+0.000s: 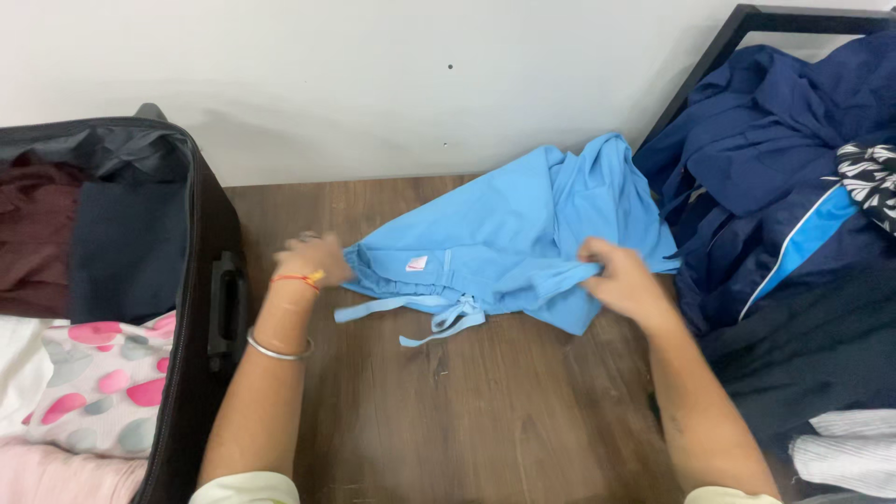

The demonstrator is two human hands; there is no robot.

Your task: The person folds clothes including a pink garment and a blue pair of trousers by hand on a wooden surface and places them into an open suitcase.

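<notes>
— Where do we have the light blue cotton drawstring trousers [509, 247]?

— On the dark wood-grain floor [467, 420], crumpled, with their long axis running from the gathered waistband at our left out to the legs at upper right, toward the white wall [373, 75]. Taking the trousers as our landmark: our left hand [313, 259] sits at their waistband end, our right hand [621, 277] at their lower right edge.

— And the fingers?

— Left fingers are curled closed on the waistband's corner; right fingers pinch a fold of the blue cloth. So we grip both ends of that axis — neither hand is nearer than the other, each already touches the fabric.

— The drawstring?

— The flat blue drawstring [439, 322] trails loose below the waistband, between our two hands, held by neither.

— What lies around?

— Left of the trousers, beyond our left hand, stands the open black fabric suitcase [210, 280] with folded clothes inside. Right of the trousers, a heap of navy blue garments [775, 168] lies close by.
</notes>
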